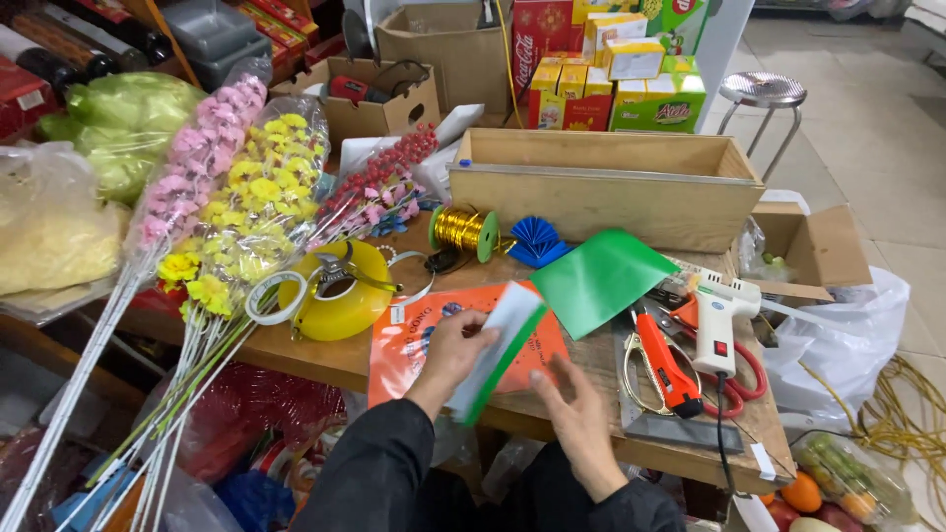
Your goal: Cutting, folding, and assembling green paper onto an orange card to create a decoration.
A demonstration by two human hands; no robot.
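Though folded, green sheet (498,350) in left hand (448,357) hides orange bag (424,345) pt.

A white glue gun (716,330) lies beside red-handled scissors (734,379), near gold ribbon (461,230).

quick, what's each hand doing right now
Left hand: closed on the folded green and white paper strip.
Right hand: open, fingers spread beside the strip's lower end, holding nothing.

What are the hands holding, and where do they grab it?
The left hand pinches a folded green and white paper strip along its left edge. The right hand touches its lower right edge.
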